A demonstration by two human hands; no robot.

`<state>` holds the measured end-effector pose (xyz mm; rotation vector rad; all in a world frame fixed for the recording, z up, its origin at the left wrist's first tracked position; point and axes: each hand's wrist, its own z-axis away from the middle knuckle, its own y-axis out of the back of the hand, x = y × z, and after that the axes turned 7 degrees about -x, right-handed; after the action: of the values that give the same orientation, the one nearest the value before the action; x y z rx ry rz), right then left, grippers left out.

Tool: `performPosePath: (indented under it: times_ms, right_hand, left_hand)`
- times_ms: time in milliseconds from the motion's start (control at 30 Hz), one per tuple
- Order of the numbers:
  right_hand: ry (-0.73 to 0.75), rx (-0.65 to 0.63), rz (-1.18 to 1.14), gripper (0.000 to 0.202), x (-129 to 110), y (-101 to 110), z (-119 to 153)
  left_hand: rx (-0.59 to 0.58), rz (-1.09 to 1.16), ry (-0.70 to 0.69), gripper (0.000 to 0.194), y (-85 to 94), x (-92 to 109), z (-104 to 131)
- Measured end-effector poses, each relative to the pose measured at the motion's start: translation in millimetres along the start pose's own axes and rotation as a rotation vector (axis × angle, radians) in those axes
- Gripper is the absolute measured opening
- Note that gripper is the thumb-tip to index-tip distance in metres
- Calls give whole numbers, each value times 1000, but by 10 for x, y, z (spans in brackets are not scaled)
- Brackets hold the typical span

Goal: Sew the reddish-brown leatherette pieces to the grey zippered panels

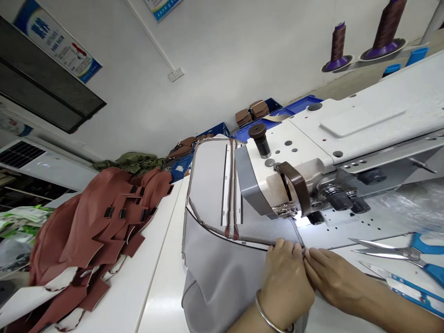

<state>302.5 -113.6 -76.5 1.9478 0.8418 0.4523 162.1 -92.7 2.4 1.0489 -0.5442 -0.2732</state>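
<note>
A grey sewn cover, its wrong side partly turned up with dark seams and white strips, lies across the sewing machine bed. My left hand, a metal bangle at its wrist, has curled fingers closed on the cover's edge just below the machine head. Close against it, my right hand pinches the same edge near the corner. The fingertips of both hands are partly hidden. Above them stands the white sewing machine, its presser foot area lit and close to the cover's far edge.
Blue-handled scissors and a blue cutter-like tool lie right of my right hand. Overlapping reddish-brown leather-like pieces are heaped at left. Brown thread spools stand behind the machine. Blue bins hold brown pieces.
</note>
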Motion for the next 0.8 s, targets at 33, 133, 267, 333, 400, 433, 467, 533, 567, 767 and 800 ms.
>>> performPosePath:
  times_ms: [33,133,267,333,400,433,467,533,567,767,800]
  right_hand:
    - [-4,13,-8,29,9,-8,-22]
    - [-13,34,-29,32,58,-57,-94]
    - [-33,7,-27,34,143,-131,-153]
    - [-47,-22,-12,32,160,-134,-147]
    - [-63,-37,-20,30,141,-101,-123]
    - [-56,-33,-27,29,117,-73,-111]
    - [-37,-23,-36,28,86,-41,-104]
    - [19,-2,-51,28,6,19,-116]
    - [39,-5,-63,27,-39,39,-138]
    - [-34,-158,-242,21,-389,-162,-337]
    - [-35,-173,-261,23,-469,-225,-340]
  left_hand:
    - [2,2,-7,28,-2,-23,-22]
    - [6,-9,-19,27,23,-82,-114]
    - [-22,-56,-28,27,132,-110,-239]
    - [-34,-90,-45,28,193,-122,-247]
    - [-19,-108,-31,28,255,-150,-201]
    - [-5,-104,-10,27,290,-170,-165]
    - [10,-96,13,26,333,-190,-128]
    - [19,-94,50,23,439,-213,-78]
    - [7,-107,54,22,499,-208,-75]
    - [-36,-288,-13,21,586,26,-230]
    - [-27,-314,-30,19,516,47,-229]
